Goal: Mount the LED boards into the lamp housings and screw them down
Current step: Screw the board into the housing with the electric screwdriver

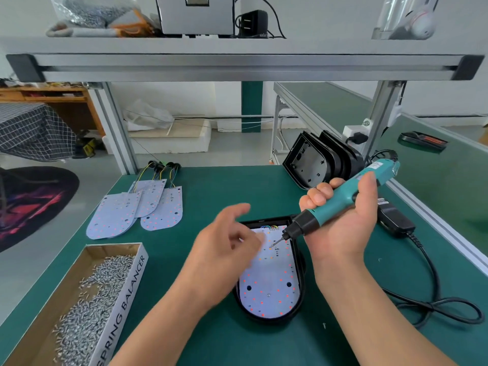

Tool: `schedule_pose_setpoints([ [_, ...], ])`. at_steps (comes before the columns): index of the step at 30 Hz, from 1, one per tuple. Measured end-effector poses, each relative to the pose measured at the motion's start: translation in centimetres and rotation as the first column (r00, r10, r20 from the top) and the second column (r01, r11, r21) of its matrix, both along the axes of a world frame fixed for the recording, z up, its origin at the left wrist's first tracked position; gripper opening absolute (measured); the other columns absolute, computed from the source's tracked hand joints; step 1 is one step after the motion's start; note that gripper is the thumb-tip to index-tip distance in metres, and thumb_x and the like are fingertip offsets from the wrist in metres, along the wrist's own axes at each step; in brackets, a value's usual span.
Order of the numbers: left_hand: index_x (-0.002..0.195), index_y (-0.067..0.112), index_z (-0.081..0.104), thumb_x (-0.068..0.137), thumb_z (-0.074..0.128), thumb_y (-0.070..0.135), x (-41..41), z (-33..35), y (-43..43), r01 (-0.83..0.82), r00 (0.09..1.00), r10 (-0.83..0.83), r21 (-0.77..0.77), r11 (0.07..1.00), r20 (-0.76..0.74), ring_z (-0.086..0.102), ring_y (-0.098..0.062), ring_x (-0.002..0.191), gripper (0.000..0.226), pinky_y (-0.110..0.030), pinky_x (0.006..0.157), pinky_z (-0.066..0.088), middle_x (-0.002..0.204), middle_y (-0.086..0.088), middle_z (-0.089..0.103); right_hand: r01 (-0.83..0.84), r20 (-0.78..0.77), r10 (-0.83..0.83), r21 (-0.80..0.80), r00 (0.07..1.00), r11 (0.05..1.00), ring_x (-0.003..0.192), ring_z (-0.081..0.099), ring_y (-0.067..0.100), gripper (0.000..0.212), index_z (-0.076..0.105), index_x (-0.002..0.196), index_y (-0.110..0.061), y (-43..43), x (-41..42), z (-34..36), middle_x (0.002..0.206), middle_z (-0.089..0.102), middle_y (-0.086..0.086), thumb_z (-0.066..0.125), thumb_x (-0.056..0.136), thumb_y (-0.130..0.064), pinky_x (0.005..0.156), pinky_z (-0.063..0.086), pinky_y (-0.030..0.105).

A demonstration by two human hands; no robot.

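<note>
A black lamp housing (pixel 301 291) lies on the green table in front of me with a white LED board (pixel 269 286) seated inside it. My right hand (pixel 343 220) grips a teal electric screwdriver (pixel 340 199), its bit tilted down-left just above the board's upper end, with a screw on the tip. My left hand (pixel 227 241) hovers blurred over the board's upper left, fingers loosely spread and holding nothing that I can see. One screw (pixel 268 295) sits in the board's lower middle.
A cardboard box (pixel 79 299) full of screws stands at the front left. Three loose LED boards (pixel 137 210) with wires lie at the back left. Several empty black housings (pixel 319 159) lean at the back right. The screwdriver's black cable (pixel 433 294) loops at the right. A single screw (pixel 324 324) lies by the housing.
</note>
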State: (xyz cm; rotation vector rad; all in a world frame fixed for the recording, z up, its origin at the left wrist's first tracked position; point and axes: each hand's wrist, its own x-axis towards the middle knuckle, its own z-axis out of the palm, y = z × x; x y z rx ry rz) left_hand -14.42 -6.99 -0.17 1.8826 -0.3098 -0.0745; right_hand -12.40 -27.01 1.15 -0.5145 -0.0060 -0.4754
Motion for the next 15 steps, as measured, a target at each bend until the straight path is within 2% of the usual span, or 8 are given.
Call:
schedule_pose_setpoints([
  [2,0.137,0.035,0.052,0.09,0.058,0.06,1.1,0.1,1.5,-0.228,0.974,0.223,0.192,0.954,0.047,0.071,-0.012,0.085,0.054,-0.04,0.082,0.057,0.086,0.022,0.071,0.023,0.002,-0.023,-0.014,1.0,1.0,0.06,0.046,0.018,0.043,0.055,0.085,-0.016,-0.1,0.1,0.1,0.074,0.045,0.001,0.059,0.1,-0.057,0.058,0.043,0.028],
  [3,0.139,0.032,0.051,0.092,0.056,0.06,1.4,0.1,2.0,-0.251,0.966,0.26,0.277,0.927,0.005,0.071,-0.012,0.087,0.054,-0.041,0.084,0.059,0.084,0.021,0.07,0.033,0.004,-0.033,-0.022,0.999,0.999,0.061,0.046,0.018,0.042,0.055,0.085,-0.017,-0.1,0.2,0.2,0.074,0.045,0.001,0.06,0.1,-0.056,0.059,0.043,0.028],
  [4,0.142,0.028,0.051,0.092,0.057,0.06,1.6,-0.1,2.2,-0.222,0.963,0.258,0.308,0.925,-0.081,0.074,-0.015,0.086,0.059,-0.043,0.083,0.062,0.083,0.016,0.072,0.042,0.007,-0.042,-0.034,0.999,0.999,0.061,0.046,0.018,0.041,0.055,0.084,-0.017,-0.1,0.3,0.3,0.074,0.045,0.001,0.06,0.1,-0.055,0.059,0.043,0.028],
  [6,0.15,0.022,0.05,0.082,0.061,0.06,1.6,-0.5,1.8,-0.13,0.944,0.2,0.26,0.957,-0.264,0.077,-0.021,0.082,0.078,-0.041,0.074,0.066,0.092,0.006,0.075,0.045,0.016,-0.044,-0.074,0.999,0.996,0.061,0.046,0.019,0.038,0.055,0.083,-0.018,0.2,0.7,0.5,0.073,0.046,0.001,0.06,0.1,-0.052,0.059,0.044,0.029],
  [8,0.15,0.022,0.05,0.074,0.063,0.059,1.4,-0.7,1.3,-0.061,0.941,0.146,0.272,0.961,-0.306,0.073,-0.02,0.075,0.086,-0.031,0.062,0.057,0.093,-0.003,0.075,0.037,0.03,-0.034,-0.108,0.999,0.993,0.06,0.048,0.019,0.035,0.055,0.083,-0.019,0.6,1.0,0.4,0.072,0.047,0.001,0.059,0.101,-0.049,0.059,0.046,0.029],
  [10,0.124,0.022,0.064,0.069,0.065,0.056,1.4,-1.3,0.8,-0.007,0.954,0.091,0.283,0.959,-0.286,0.061,-0.019,0.064,0.064,-0.032,0.06,0.047,0.092,-0.011,0.074,0.029,0.037,-0.024,-0.137,0.999,0.99,0.06,0.048,0.02,0.032,0.054,0.083,-0.02,1.1,1.3,0.4,0.071,0.048,0.001,0.059,0.101,-0.046,0.06,0.046,0.029],
  [12,0.1,0.028,0.067,0.069,0.066,0.048,1.3,-1.8,0.4,0.014,0.958,0.06,0.255,0.967,-0.28,0.062,-0.019,0.065,0.037,-0.038,0.061,0.05,0.087,-0.005,0.074,0.03,0.031,-0.026,-0.17,0.999,0.985,0.059,0.048,0.02,0.028,0.054,0.082,-0.021,1.4,1.6,0.4,0.071,0.049,0.001,0.061,0.1,-0.042,0.06,0.046,0.029],
  [15,0.101,0.032,0.065,0.072,0.067,0.038,0.9,-2.3,-0.1,0.033,0.96,0.026,0.203,0.979,-0.28,0.077,-0.025,0.086,0.029,-0.053,0.079,0.065,0.092,0.005,0.078,0.052,0.031,-0.047,-0.222,0.998,0.974,0.058,0.048,0.021,0.024,0.054,0.081,-0.021,1.8,2.0,0.4,0.07,0.049,0.002,0.064,0.095,-0.039,0.059,0.045,0.03],
])
